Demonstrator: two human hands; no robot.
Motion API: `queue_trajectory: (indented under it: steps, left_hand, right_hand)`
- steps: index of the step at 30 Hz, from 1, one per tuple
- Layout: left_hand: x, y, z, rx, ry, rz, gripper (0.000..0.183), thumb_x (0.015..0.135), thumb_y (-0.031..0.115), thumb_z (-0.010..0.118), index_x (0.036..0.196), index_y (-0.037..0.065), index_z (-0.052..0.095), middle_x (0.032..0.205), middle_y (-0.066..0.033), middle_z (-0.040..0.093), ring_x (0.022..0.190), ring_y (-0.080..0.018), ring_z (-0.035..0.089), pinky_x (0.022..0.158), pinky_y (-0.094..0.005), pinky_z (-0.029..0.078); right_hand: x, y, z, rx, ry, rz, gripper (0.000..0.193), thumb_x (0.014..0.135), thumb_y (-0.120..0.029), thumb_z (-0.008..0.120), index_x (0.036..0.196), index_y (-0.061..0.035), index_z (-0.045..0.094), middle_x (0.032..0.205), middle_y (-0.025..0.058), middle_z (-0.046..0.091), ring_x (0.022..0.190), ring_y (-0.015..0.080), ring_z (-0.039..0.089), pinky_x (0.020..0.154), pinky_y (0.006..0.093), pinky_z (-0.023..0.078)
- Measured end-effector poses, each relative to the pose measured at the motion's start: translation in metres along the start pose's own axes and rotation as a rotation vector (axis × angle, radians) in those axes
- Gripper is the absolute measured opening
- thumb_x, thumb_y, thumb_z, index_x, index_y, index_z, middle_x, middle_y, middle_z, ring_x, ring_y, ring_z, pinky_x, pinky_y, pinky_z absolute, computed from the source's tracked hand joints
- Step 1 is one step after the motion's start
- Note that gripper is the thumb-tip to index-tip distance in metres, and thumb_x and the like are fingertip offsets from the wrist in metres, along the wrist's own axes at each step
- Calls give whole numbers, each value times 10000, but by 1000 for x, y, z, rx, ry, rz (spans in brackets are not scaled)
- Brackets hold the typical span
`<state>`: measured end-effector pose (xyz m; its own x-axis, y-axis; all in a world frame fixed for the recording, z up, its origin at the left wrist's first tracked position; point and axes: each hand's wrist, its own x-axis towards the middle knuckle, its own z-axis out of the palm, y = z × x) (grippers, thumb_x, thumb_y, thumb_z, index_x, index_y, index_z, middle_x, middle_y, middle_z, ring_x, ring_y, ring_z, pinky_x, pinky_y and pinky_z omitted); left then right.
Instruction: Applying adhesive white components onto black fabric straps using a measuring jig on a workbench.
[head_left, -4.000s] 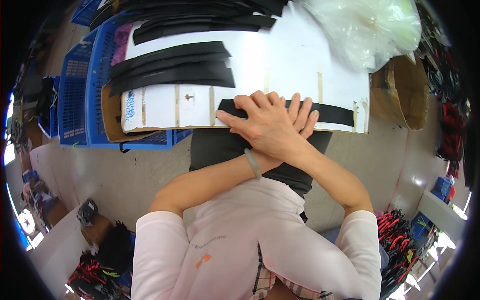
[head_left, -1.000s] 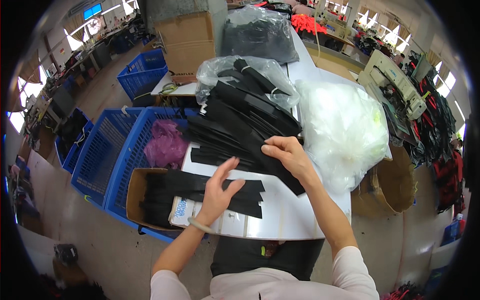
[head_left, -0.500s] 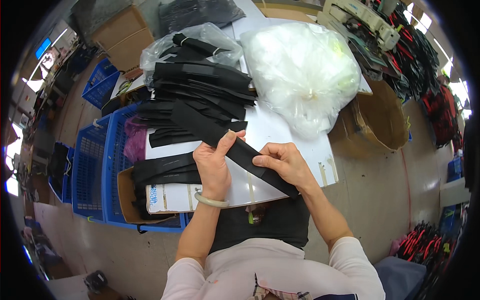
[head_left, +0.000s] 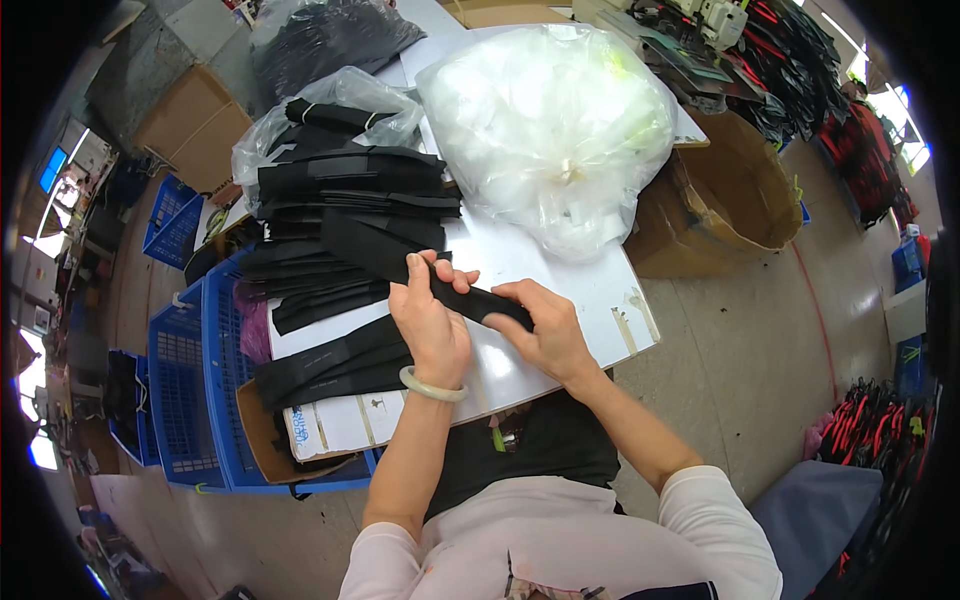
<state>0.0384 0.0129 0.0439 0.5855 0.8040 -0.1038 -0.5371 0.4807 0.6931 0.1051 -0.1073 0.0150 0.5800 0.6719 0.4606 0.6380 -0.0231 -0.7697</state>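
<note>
Between my hands a black fabric strip (head_left: 370, 248) slants from upper left to lower right above the table. Around its middle my left hand (head_left: 432, 325) is closed, thumb on top and fingers curled beneath; a pale bangle circles that wrist. My right hand (head_left: 545, 332) grips the lower right end, with the thumb pressed along it, and no strip shows beyond this hand. Behind the held piece lies a large stack of black fabric strips (head_left: 350, 180). Left of my left wrist, a smaller pile of similar black strips (head_left: 335, 365) rests at the table's near left edge.
The white tabletop (head_left: 520, 275) carries a big clear bag of white material (head_left: 550, 130). Blue crates (head_left: 180, 390) and a cardboard box (head_left: 262, 440) stand at the left. Beyond the table's right side is an open carton (head_left: 735, 190). A dark bag (head_left: 320, 45) sits at the back.
My right hand has come closer to my left. The strip's lower end, which stuck out past my right hand, no longer shows there. The whole view has shifted somewhat.
</note>
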Motion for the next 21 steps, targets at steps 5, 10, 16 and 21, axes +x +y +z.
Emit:
queue_trajectory:
  steps: [5, 10, 16, 21]
  left_hand:
    - [-4, 7, 9, -257, -58, -125, 329, 999, 255, 508, 1192, -3, 442, 879, -124, 590, 834, -252, 598, 951, -467, 466]
    - [-16, -15, -6, 116, -272, -199, 272, 968, 284, 575, 931, 16, 548, 776, -108, 630, 801, -255, 660, 917, -461, 505]
    - [14, -21, -14, 93, 55, -249, 368, 953, 332, 599, 687, 117, 461, 534, -36, 462, 507, -193, 528, 712, -425, 554]
    - [4, -19, -13, 51, -14, -366, 334, 959, 290, 588, 713, 92, 479, 530, -54, 490, 519, -224, 564, 696, -471, 550]
  right_hand:
    - [-3, -5, -3, -45, 128, -24, 410, 711, -200, 829, 1009, 9, 639, 842, 133, 660, 711, 265, 657, 648, 320, 513]
    - [-11, -16, -8, 220, 41, 230, 206, 737, -100, 792, 884, 15, 706, 725, 74, 665, 661, 104, 592, 595, 254, 474]
    - [28, 42, -60, -323, 334, 85, 89, 803, -90, 698, 770, -8, 688, 672, 111, 601, 588, 210, 584, 573, 324, 461]
    - [80, 108, -70, -1015, 34, -118, 148, 740, -50, 615, 870, -83, 679, 856, 116, 508, 808, 280, 608, 583, 402, 477]
